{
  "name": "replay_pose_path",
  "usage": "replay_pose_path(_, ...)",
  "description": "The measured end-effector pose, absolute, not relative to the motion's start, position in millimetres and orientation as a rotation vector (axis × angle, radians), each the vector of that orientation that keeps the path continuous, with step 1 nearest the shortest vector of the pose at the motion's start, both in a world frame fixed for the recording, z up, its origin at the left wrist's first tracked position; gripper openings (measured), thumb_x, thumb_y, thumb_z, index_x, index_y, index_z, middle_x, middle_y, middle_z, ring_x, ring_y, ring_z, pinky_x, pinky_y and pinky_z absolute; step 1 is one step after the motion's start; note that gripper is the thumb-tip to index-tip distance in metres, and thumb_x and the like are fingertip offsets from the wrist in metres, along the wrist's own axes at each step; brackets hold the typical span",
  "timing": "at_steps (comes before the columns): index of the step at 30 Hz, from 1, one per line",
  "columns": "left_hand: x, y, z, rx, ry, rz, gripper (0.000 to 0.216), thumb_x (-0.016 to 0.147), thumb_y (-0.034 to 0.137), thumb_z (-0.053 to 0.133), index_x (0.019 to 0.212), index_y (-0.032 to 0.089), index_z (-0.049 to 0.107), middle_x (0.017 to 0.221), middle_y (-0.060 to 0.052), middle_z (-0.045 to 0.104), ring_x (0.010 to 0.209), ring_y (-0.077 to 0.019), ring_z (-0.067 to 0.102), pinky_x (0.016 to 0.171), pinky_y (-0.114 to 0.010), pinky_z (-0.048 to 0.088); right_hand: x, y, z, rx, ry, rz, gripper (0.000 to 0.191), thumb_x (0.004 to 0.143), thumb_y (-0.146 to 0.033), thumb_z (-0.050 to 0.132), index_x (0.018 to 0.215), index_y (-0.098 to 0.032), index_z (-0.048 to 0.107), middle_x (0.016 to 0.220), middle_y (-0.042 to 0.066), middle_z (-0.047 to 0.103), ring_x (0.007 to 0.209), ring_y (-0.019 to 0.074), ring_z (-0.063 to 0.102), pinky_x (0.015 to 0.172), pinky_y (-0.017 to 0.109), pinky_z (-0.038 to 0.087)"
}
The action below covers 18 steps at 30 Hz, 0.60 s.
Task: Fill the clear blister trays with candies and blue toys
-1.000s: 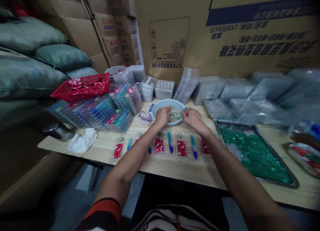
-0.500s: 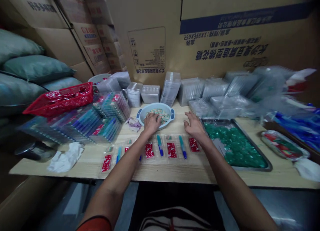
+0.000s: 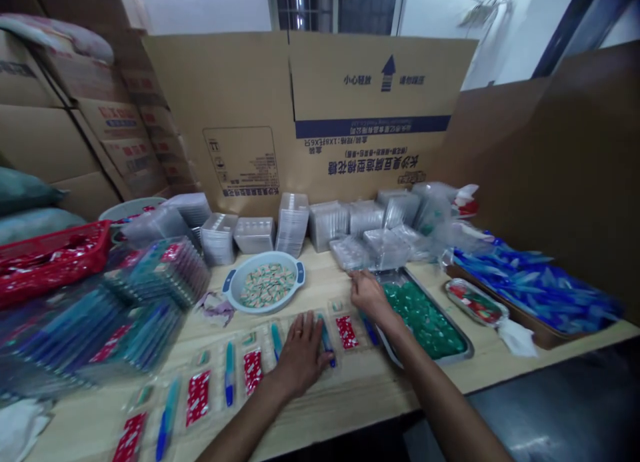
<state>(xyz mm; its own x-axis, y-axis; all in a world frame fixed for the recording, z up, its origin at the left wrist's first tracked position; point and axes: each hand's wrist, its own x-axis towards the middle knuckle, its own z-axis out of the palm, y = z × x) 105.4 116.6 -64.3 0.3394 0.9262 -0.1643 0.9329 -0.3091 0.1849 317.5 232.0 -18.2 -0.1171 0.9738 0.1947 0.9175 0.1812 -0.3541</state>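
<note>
My left hand [image 3: 301,359] lies palm down with fingers stretched out, over the row of clear plastic blister trays [image 3: 215,375], partly hiding a blue pen [image 3: 326,342]. My right hand [image 3: 369,297] is above the right end of the row, beside the metal tray; its fingers are bent together, and what they hold, if anything, is hidden. Within the row lie red packets with white marks [image 3: 197,397], blue-and-teal pens [image 3: 229,374] and small pale green pieces [image 3: 249,338]. Behind it stands a light blue oval bowl [image 3: 235,301] of similar small pieces.
The metal tray [image 3: 467,352] at right holds green packets. Beyond it are a foil dish [image 3: 475,301] and a box of blue pens [image 3: 540,285]. Clear plastic stacks [image 3: 293,225] line the cardboard [image 3: 300,175]. Filled packs [image 3: 150,315] and a red basket [image 3: 55,259] stand left.
The view has turned rightward and up. My left hand has left the bowl and now lies over the trays. My right hand has moved to the right end of the row, its fingers now drawn in.
</note>
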Motion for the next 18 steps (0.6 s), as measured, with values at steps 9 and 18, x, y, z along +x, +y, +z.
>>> replay_pose_path(9, 97.6, 137.6, -60.6, 2.575, 1.696, 0.424, 0.049, 0.099, 0.036, 0.048, 0.146, 0.019, 0.052, 0.162, -0.016, 0.033, 0.152, -0.0344, 0.025, 0.120, -0.056, 0.033, 312.0, 310.9, -2.7, -1.677, -1.755, 0.232, 0.049, 0.074, -0.005, 0.057, 0.122, -0.006, 0.066, 0.149, 0.025, 0.049, 0.150, 0.0391, 0.021, 0.118, 0.056, 0.012)
replay_pose_path(18, 58.3, 175.9, -27.5, 2.238, 1.672, 1.235, 0.032, 0.096, 0.027, 0.045, 0.109, 0.019, 0.073, 0.123, -0.014, 0.071, 0.115, -0.0267, 0.067, 0.100, -0.048, 0.053, 339.1, 349.2, 29.7, -1.303, -1.246, 0.680, 0.035, 0.087, -0.036, 0.049, 0.104, -0.015, 0.071, 0.098, 0.015, 0.076, 0.102, 0.0293, 0.070, 0.090, 0.044, 0.051)
